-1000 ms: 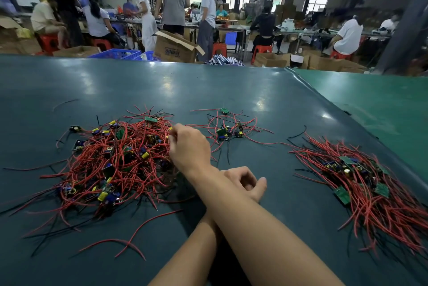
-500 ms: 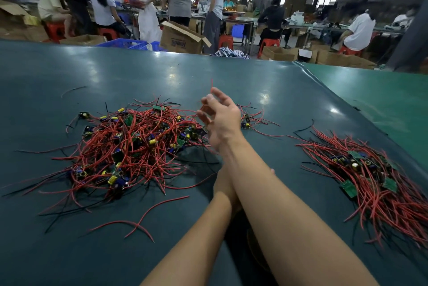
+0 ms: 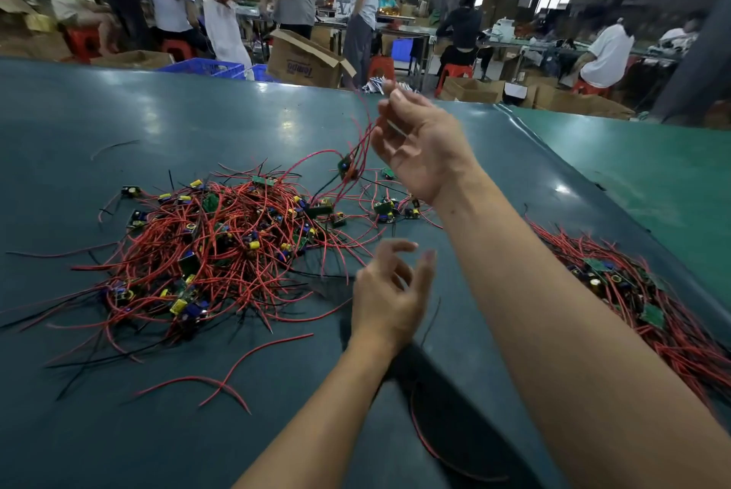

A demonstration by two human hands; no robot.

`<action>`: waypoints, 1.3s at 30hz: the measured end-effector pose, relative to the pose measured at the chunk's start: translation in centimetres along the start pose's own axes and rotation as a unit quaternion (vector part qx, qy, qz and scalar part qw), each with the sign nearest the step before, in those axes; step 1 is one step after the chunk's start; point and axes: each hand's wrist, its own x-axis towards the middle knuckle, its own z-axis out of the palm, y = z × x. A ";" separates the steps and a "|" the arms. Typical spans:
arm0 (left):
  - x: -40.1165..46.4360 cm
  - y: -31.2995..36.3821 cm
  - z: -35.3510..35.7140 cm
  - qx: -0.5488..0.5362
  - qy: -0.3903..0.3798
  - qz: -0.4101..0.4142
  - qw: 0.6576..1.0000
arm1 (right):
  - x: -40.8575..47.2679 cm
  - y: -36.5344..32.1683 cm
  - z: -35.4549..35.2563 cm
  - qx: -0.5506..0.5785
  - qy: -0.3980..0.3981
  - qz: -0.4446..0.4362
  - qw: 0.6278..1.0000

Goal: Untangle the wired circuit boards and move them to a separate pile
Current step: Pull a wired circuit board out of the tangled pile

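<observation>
Nearby, the right hand (image 3: 419, 148) seemingly pinches red wires (image 3: 362, 148) above the tangled pile (image 3: 205, 243); left hand (image 3: 389, 290) loose.

The right hand (image 3: 425, 148) is pinching red wires (image 3: 362, 144) with a small circuit board (image 3: 346, 167) dangling — raised above the tangled pile (image 3: 205, 247) on the counter (image 3: 118, 112); the left hand (image 3: 389, 290) is hovering with loosely curled fingers (image 3: 395, 247) — a second pile (image 3: 641, 290) is lying at right.
</observation>
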 end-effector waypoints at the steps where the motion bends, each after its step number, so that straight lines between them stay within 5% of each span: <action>1: 0.1 -0.1 -0.1 -0.040 0.023 -0.014 0.999 | -0.3 0.3 -0.4 -0.023 0.004 0.013 1.000; 6: 1.6 0.0 -1.3 -0.291 0.138 -0.150 0.935 | -1.4 1.8 -1.7 -0.205 -0.012 0.033 0.978; 10: 2.2 -0.2 -2.2 -0.382 0.196 -0.219 0.876 | -2.1 0.6 -1.9 -0.467 -0.048 -0.091 0.878; 16: 2.5 -0.6 -2.7 -0.446 0.241 -0.228 0.831 | -2.2 -2.4 -1.2 -0.276 0.024 -0.218 0.936; 21: 2.7 -0.3 -2.5 -0.410 0.292 -0.166 0.848 | -3.2 -4.2 -2.5 -0.139 0.039 -0.228 0.963; 26: 3.0 -0.8 -2.5 -0.215 0.291 -0.093 0.927 | -5.1 -4.0 -4.2 -0.130 0.031 -0.209 0.969; 29: 1.4 0.3 -1.7 -0.135 0.234 -0.012 0.963 | -6.5 -1.2 -5.3 -0.125 0.035 -0.180 0.975; 35: -0.3 0.0 -0.1 -0.110 -0.066 -0.014 0.992 | -8.1 1.8 -8.4 -0.134 0.033 -0.171 0.976; 39: 0.2 -0.4 0.2 -0.106 -0.031 -0.023 0.994 | -9.2 5.1 -10.7 -0.172 0.098 -0.162 0.967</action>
